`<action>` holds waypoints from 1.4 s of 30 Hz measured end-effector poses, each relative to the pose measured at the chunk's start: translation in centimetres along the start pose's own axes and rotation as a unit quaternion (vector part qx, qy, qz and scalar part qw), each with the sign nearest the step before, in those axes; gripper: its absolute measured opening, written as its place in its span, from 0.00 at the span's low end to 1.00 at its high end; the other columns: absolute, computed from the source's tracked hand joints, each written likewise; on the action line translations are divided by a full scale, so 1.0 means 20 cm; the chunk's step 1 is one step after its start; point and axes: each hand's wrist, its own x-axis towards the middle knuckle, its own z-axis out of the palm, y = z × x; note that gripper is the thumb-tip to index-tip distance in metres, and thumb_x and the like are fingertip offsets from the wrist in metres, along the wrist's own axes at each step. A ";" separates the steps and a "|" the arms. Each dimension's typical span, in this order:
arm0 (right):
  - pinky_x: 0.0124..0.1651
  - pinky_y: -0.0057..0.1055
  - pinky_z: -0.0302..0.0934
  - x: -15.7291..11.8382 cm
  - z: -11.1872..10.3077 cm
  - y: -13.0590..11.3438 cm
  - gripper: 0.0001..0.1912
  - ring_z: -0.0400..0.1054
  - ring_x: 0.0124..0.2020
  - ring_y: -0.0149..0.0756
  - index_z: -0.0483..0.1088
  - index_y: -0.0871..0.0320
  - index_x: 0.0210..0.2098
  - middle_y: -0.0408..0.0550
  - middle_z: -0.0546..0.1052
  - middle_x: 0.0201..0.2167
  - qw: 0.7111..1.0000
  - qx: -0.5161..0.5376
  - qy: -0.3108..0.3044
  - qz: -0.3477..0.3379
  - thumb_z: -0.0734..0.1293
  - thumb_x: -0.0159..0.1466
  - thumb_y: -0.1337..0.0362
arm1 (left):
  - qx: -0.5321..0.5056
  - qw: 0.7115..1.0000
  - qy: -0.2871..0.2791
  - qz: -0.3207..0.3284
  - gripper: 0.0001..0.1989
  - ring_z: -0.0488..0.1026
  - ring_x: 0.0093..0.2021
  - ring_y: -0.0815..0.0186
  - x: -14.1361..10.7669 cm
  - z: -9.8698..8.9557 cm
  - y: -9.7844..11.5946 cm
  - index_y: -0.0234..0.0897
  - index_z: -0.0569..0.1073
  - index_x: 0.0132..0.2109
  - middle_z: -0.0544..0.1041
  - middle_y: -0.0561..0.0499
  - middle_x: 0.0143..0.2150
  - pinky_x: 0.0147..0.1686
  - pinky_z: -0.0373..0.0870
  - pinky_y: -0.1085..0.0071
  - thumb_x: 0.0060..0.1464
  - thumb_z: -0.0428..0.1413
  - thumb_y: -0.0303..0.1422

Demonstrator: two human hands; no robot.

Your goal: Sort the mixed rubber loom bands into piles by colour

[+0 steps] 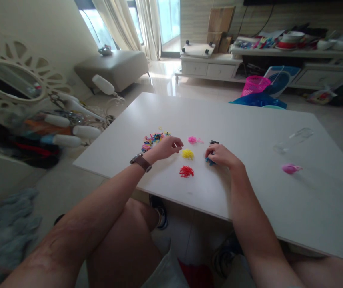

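Small loops that look like rubber bands lie in piles on a white table [249,128]. My left hand [169,147] hovers between the mixed-colour pile [151,141] and the yellow pile [188,154]. Its fingers are loosely bent and apart, with nothing visible in them. Bent fingers of my right hand [222,155] are closed down at the blue pile [210,161], partly covering it; what they pinch is hidden. Just beyond that hand shows a black pile [214,142]. A pink pile [193,140] sits behind the yellow one, and a red pile [186,171] lies nearer me.
Towards the table's right side are a pink bundle [290,169] and a clear container [303,134] lying on its side. Beyond the far edge stand a pink basket [255,85] and a low white cabinet [207,68]. A lamp with white shades [104,85] is at the left.
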 end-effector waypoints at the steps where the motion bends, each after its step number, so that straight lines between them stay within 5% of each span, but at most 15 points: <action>1: 0.41 0.27 0.63 0.00 0.00 0.00 0.12 0.71 0.36 0.35 0.80 0.57 0.27 0.47 0.79 0.33 1.000 -0.010 0.009 -0.006 0.65 0.52 0.73 | -0.002 1.000 0.000 -0.001 0.05 0.80 0.33 0.66 0.00 0.00 0.00 0.34 0.79 0.40 0.83 0.46 0.36 0.33 0.72 0.74 0.58 0.58 0.28; 6: 0.45 0.28 0.62 0.01 0.02 0.01 0.13 0.70 0.41 0.37 0.80 0.57 0.30 0.48 0.79 0.36 0.999 -0.026 0.041 -0.018 0.65 0.52 0.74 | -0.005 0.999 0.039 -0.028 0.06 0.80 0.33 0.65 -0.01 -0.08 -0.03 0.34 0.80 0.40 0.83 0.46 0.35 0.34 0.73 0.73 0.56 0.59 0.29; 12: 0.41 0.27 0.61 0.02 0.04 -0.01 0.12 0.69 0.34 0.34 0.78 0.57 0.25 0.47 0.79 0.32 1.000 -0.019 0.005 -0.017 0.63 0.51 0.75 | -0.001 0.978 0.167 -0.125 0.08 0.79 0.33 0.63 -0.06 -0.24 -0.13 0.34 0.81 0.35 0.82 0.47 0.31 0.35 0.72 0.71 0.51 0.62 0.34; 19: 0.45 0.30 0.62 0.03 0.06 0.00 0.13 0.70 0.39 0.37 0.79 0.57 0.29 0.48 0.77 0.34 0.996 -0.023 0.077 -0.044 0.64 0.52 0.76 | -0.037 0.938 0.251 -0.236 0.10 0.77 0.29 0.63 -0.14 -0.34 -0.33 0.32 0.81 0.33 0.80 0.46 0.27 0.29 0.70 0.71 0.42 0.64 0.33; 24: 0.45 0.30 0.61 0.04 0.08 0.02 0.13 0.69 0.37 0.36 0.79 0.57 0.30 0.48 0.75 0.34 0.993 -0.028 0.104 -0.049 0.64 0.53 0.75 | -0.022 0.941 0.209 -0.267 0.10 0.75 0.28 0.64 -0.20 -0.35 -0.41 0.33 0.82 0.30 0.80 0.46 0.27 0.28 0.67 0.71 0.37 0.66 0.33; 36: 0.46 0.31 0.60 0.04 0.09 0.01 0.13 0.68 0.38 0.37 0.77 0.56 0.30 0.47 0.74 0.33 0.991 -0.030 0.112 -0.062 0.64 0.54 0.76 | 0.043 0.966 0.076 -0.243 0.03 0.71 0.25 0.65 -0.17 -0.25 -0.41 0.37 0.80 0.22 0.78 0.49 0.22 0.24 0.63 0.72 0.33 0.64 0.31; 42: 0.45 0.31 0.60 0.04 0.08 0.01 0.12 0.68 0.37 0.36 0.77 0.57 0.30 0.47 0.74 0.34 0.990 -0.024 0.120 -0.064 0.64 0.54 0.76 | 0.040 0.967 0.097 -0.231 0.04 0.71 0.25 0.65 -0.17 -0.28 -0.39 0.37 0.79 0.23 0.78 0.49 0.22 0.26 0.64 0.73 0.36 0.60 0.31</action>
